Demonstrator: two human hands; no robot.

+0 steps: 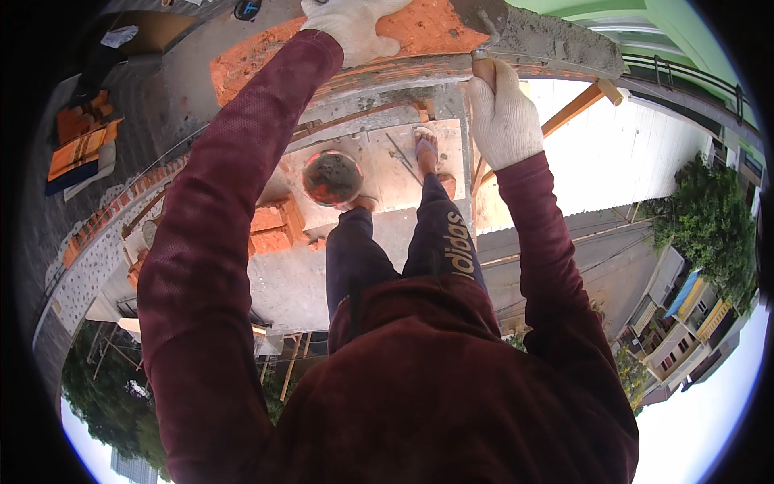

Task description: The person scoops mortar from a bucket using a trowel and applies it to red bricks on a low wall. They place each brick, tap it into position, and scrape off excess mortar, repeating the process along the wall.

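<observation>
Both my hands wear white knit gloves and reach to a low brick wall at the top of the view. My left hand point(355, 28) lies over the orange bricks point(435, 28), thumb and a finger apart; its far part is cut off by the picture's edge. My right hand point(506, 117) is closed round the wooden handle of a trowel point(484, 71), at the wall's near edge. The trowel's metal end points away from me, close to grey mortar point(528, 28) spread along the wall's top right.
Below the wall, a round bucket of mortar point(333, 178) stands on a board point(379, 145) beside my feet. Stacked bricks point(276, 226) lie left of it. A wooden beam point(576, 110) slants at the right. Folded cloths point(85, 153) lie far left. Trees and houses show beyond.
</observation>
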